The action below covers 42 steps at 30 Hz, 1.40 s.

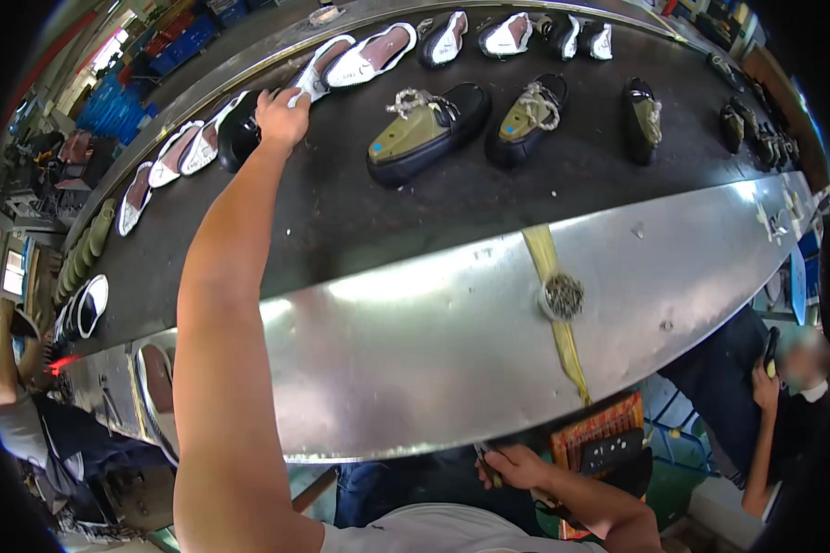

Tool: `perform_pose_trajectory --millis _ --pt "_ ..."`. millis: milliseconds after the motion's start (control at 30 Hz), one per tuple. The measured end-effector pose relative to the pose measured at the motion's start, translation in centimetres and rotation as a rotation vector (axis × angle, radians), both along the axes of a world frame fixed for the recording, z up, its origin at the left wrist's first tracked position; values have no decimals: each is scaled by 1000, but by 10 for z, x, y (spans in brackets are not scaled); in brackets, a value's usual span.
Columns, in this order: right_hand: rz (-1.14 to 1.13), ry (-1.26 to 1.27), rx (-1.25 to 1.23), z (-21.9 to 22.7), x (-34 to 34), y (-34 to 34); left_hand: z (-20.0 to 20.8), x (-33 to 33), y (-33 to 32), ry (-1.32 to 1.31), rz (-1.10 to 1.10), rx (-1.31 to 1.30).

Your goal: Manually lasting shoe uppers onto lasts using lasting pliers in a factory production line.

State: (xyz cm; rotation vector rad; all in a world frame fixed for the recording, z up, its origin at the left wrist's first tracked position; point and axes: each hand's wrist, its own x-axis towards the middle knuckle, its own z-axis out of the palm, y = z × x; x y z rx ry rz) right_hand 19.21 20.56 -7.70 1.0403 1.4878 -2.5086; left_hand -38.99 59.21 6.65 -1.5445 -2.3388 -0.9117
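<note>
My left arm stretches far out over the dark conveyor belt. At its far side my left hand has its fingers closed around the rim of a black shoe, whose back part the hand partly hides. Right beside the fingers lies a white-lined shoe, and a second white-lined shoe sits just past it. Low in front of my body, my right hand is closed on a small metal tool that looks like pliers. The fingers cover most of that tool.
Olive-and-black shoes with rope laces stand mid-belt. A metal ledge runs along the near side, with a cup of small nails on a yellow strap. Another shoe lies by my left arm. People sit at far left and right.
</note>
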Motion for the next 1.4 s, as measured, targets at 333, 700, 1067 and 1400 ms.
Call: perform_pose_trajectory --millis 333,700,1067,1400 --pt "152 -43 68 -10 -8 34 1 27 113 -139 135 -335" --pt "-103 67 -243 -4 -11 -2 40 51 -47 -83 -93 -491" --pt "98 5 -106 22 -9 -70 134 96 -507 -335 166 -424" --pt "-34 -25 64 30 18 -161 112 105 -422 -52 12 -791"
